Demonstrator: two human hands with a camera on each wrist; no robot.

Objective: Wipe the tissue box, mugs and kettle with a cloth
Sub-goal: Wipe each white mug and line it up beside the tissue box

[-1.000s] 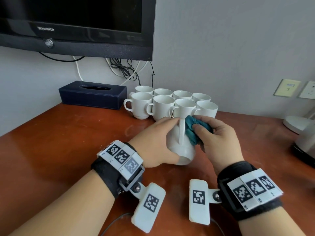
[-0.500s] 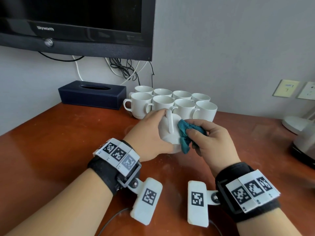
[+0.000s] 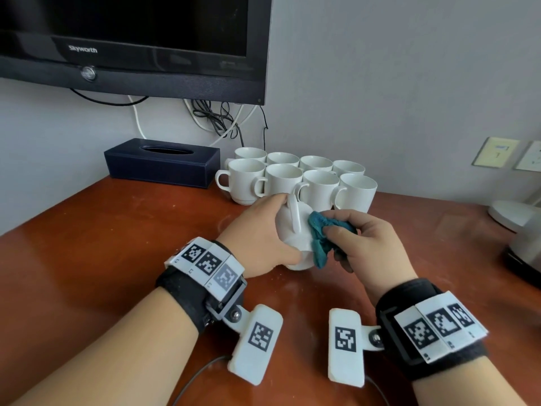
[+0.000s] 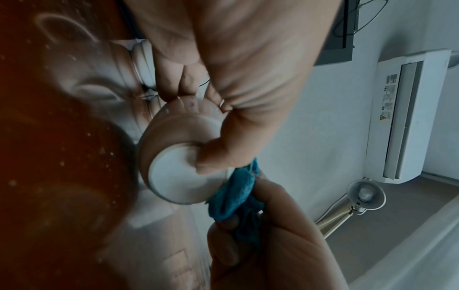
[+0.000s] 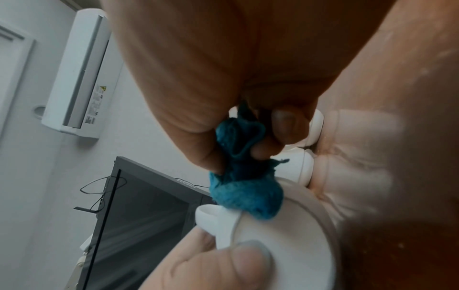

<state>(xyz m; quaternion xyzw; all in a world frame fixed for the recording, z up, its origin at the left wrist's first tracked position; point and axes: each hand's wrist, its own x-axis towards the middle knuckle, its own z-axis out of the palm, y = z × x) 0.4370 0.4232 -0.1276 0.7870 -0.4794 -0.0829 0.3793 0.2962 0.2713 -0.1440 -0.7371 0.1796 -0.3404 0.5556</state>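
The left hand (image 3: 257,244) grasps a white glazed ceramic mug (image 3: 295,238), tipped on its side above the table, thumb on its base, handle up. Just right of those fingers, the right hand (image 3: 369,247) pinches a bunched teal cloth (image 3: 319,238) against the mug's wall. Glazed ceramic looks slippery and breakable; the body grip suits it. Eight white mugs (image 3: 295,180) beyond the fingertips appear empty.

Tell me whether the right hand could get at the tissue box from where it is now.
Probably not directly. The right hand pinches the cloth against the held mug, and the left hand and the cluster of mugs lie between it and the tissue box at far left.
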